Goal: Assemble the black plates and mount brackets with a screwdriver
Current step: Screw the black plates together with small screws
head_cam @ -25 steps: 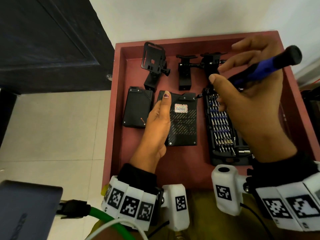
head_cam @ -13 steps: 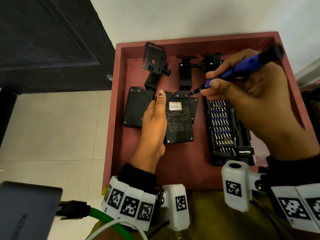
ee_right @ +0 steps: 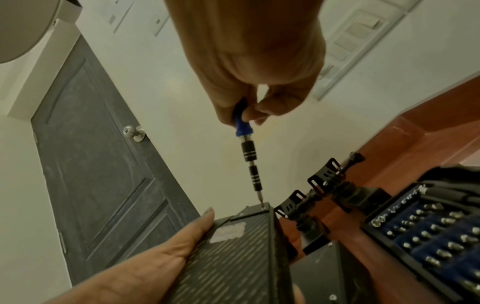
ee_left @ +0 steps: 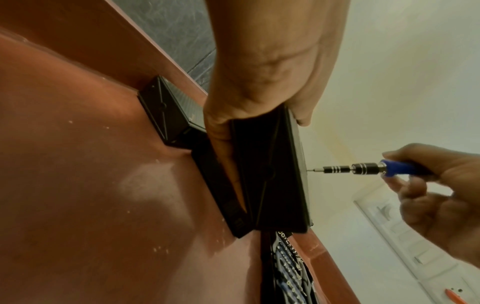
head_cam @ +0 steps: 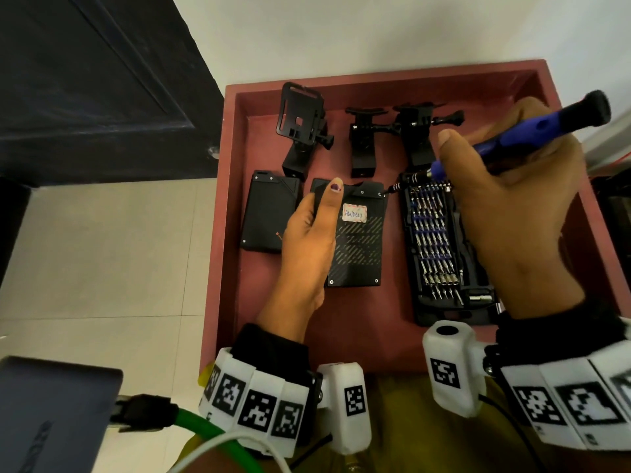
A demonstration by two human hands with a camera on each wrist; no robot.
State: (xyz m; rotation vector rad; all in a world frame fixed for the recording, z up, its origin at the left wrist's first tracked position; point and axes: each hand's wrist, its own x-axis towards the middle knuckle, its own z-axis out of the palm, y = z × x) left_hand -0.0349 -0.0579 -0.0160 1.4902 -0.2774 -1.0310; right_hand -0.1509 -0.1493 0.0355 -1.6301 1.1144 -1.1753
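My left hand (head_cam: 309,240) grips a black carbon-pattern plate (head_cam: 358,247) with a white label, thumb on top and fingers underneath, lifted above the red tray (head_cam: 232,213). In the left wrist view the plate (ee_left: 270,170) is held clear of the tray floor. My right hand (head_cam: 512,213) holds a blue-handled screwdriver (head_cam: 532,131). Its tip sits on a screw at the plate's far right corner (ee_right: 262,207). A second black plate (head_cam: 268,216) lies flat to the left. Three black mount brackets (head_cam: 302,128) (head_cam: 363,141) (head_cam: 418,134) stand along the tray's far side.
An open bit case (head_cam: 440,247) with several rows of bits lies at the tray's right, under my right hand. A dark door (head_cam: 85,80) and pale floor tiles lie left of the tray. A grey box (head_cam: 51,418) with a green cable sits at the lower left.
My right hand has brought the screwdriver down and left, setting its tip on the plate's far right corner. My left hand has lifted the labelled plate off the tray floor.
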